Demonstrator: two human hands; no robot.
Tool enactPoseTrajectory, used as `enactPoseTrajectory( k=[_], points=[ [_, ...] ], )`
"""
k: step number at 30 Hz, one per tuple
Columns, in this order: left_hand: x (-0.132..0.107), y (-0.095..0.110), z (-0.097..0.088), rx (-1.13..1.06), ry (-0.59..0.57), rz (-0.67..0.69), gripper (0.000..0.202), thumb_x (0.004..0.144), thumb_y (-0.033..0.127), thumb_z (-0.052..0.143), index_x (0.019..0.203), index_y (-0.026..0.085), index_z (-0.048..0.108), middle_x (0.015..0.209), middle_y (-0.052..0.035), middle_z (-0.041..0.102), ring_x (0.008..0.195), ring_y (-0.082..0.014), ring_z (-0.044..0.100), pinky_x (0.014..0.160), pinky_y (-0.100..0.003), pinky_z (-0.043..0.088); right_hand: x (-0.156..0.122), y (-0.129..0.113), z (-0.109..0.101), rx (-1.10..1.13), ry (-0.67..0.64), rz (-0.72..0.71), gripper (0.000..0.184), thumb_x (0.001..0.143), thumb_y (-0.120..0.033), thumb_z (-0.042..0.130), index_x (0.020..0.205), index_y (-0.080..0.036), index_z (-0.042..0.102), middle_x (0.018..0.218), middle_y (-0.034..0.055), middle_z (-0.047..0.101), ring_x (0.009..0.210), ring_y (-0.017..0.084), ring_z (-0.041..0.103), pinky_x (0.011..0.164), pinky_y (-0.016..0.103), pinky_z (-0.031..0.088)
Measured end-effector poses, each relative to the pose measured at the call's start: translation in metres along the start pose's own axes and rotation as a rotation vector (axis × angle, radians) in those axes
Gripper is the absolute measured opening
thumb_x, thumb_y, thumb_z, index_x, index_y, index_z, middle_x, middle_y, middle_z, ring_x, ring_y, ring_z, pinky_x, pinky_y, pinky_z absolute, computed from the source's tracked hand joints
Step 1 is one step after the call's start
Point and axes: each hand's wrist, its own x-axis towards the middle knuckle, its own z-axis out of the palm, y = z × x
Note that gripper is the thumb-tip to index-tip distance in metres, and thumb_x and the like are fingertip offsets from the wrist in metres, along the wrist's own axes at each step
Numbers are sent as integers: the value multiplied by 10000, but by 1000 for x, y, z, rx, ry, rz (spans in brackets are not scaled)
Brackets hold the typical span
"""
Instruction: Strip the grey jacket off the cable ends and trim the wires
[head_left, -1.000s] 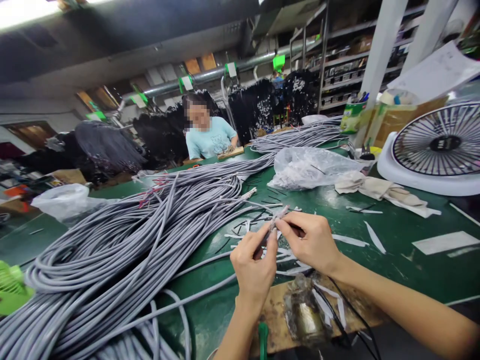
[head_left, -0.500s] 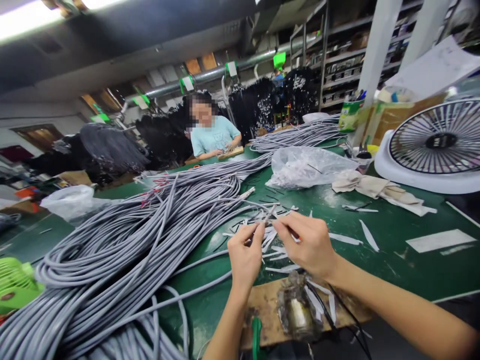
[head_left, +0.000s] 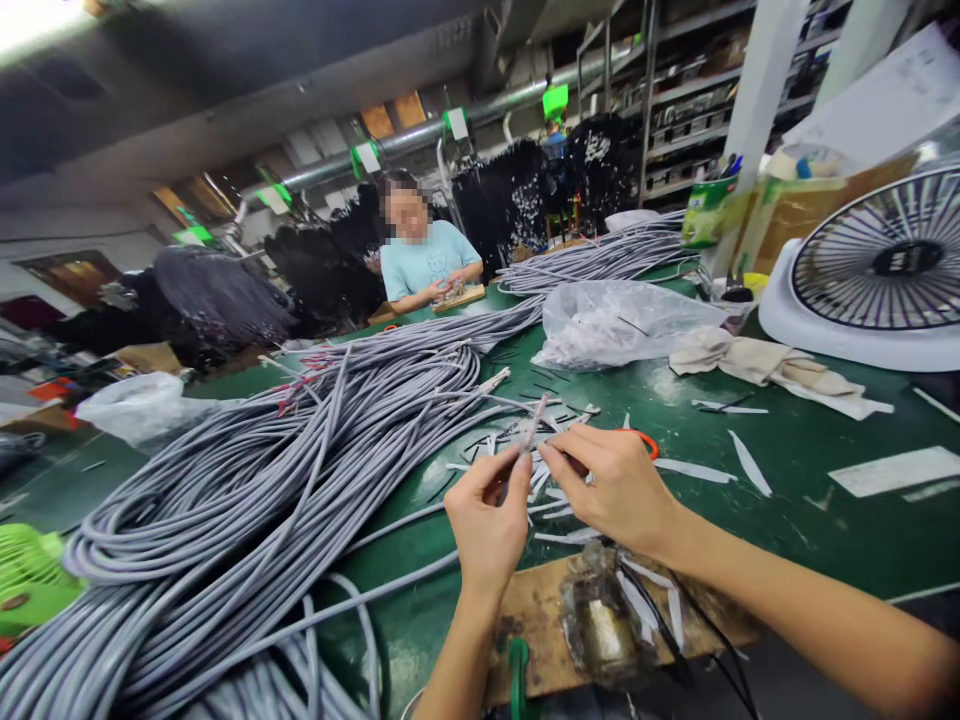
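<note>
Pinched between thumb and fingers of my left hand [head_left: 487, 510] is the stripped end of a grey cable [head_left: 535, 420], pointing up and away from me. The fingertips of my right hand [head_left: 619, 490] are pressed together right beside that end; what they grip is too small to make out. Past the right knuckles shows an orange loop [head_left: 649, 442] like a scissors handle; whether this hand holds it is hidden. White strips and short black bits [head_left: 551, 495] are scattered under both hands. A big bundle of grey cables [head_left: 300, 470] lies to the left.
Below my hands, a wooden board [head_left: 536, 590] carries a grimy metal pot [head_left: 604, 625] and a green clamp [head_left: 518, 670]. Beyond lie a plastic bag [head_left: 615, 325] and cloth gloves [head_left: 757, 365]. A fan [head_left: 900, 260] stands right, a green one [head_left: 34, 575] left. A co-worker [head_left: 427, 260] sits opposite.
The cable end now stands more upright above my left fingers. My right hand has turned slightly, and the orange loop has come into sight behind it. The view has shifted a little.
</note>
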Motion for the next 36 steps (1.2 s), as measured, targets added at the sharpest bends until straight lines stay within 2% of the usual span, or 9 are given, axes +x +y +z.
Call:
enactPoseTrajectory(
  k=[7, 10, 13, 18, 20, 24, 26, 32, 36],
  points=[
    [0, -2, -1, 171, -11, 199, 88, 711, 189, 621, 755, 162, 691, 651, -20, 610, 579, -107, 523, 477, -193, 392, -3, -3, 5, 126, 94, 17, 221, 843, -182, 467, 646, -148, 563, 565, 2, 562, 519, 92, 503, 513, 210, 329],
    [0, -2, -2, 218, -22, 186, 114, 720, 164, 585, 759, 154, 692, 608, -4, 575, 525, -93, 490, 450, -188, 372, -6, -5, 10, 54, 150, -102, 204, 834, -157, 465, 663, -138, 575, 579, 19, 578, 535, 106, 518, 519, 225, 336],
    [2, -2, -3, 243, -20, 168, 166, 705, 111, 552, 779, 141, 697, 621, -11, 597, 529, -94, 508, 483, -194, 395, -13, -13, 14, -15, 194, -215, 212, 828, -134, 447, 655, -148, 569, 544, 18, 555, 494, 112, 484, 477, 250, 311],
    [10, -10, 0, 312, -45, 11, 143, 707, 192, 592, 751, 124, 710, 673, -58, 674, 604, -136, 590, 582, -230, 443, -26, -34, 17, 95, 242, -482, 252, 850, -191, 402, 647, -206, 551, 473, -21, 464, 443, 109, 409, 445, 260, 294],
    [12, -10, -1, 280, -42, -14, 183, 742, 232, 565, 785, 119, 702, 732, -69, 687, 654, -147, 609, 620, -235, 452, -24, -32, 13, 99, 246, -444, 209, 841, -201, 429, 679, -192, 562, 502, -15, 485, 469, 108, 430, 465, 254, 312],
    [11, -4, -5, 282, -33, 14, 259, 807, 293, 484, 772, 119, 673, 665, -38, 644, 606, -130, 573, 573, -214, 418, -6, -8, 2, 20, 196, -132, 160, 835, -182, 461, 750, -149, 592, 623, 15, 569, 559, 110, 503, 537, 242, 349],
    [9, -2, -7, 271, -51, 19, 271, 822, 306, 464, 759, 127, 658, 613, -16, 595, 575, -117, 536, 545, -204, 389, 1, 3, -3, -56, 152, -58, 176, 842, -212, 461, 762, -156, 607, 662, 20, 587, 612, 124, 528, 582, 247, 356],
    [5, -1, -7, 203, -96, 34, 269, 837, 313, 447, 705, 143, 610, 525, 28, 421, 490, -83, 374, 467, -200, 290, 3, 5, -2, -144, 101, -40, 211, 843, -260, 464, 728, -180, 623, 658, 11, 592, 660, 146, 523, 637, 265, 338],
    [3, 2, -7, 215, -118, 64, 286, 843, 298, 441, 612, 149, 519, 512, 39, 366, 473, -75, 323, 457, -209, 260, 3, 2, -2, -132, 76, -74, 222, 840, -266, 468, 711, -183, 629, 644, 8, 588, 645, 141, 512, 614, 262, 319]
  ],
)
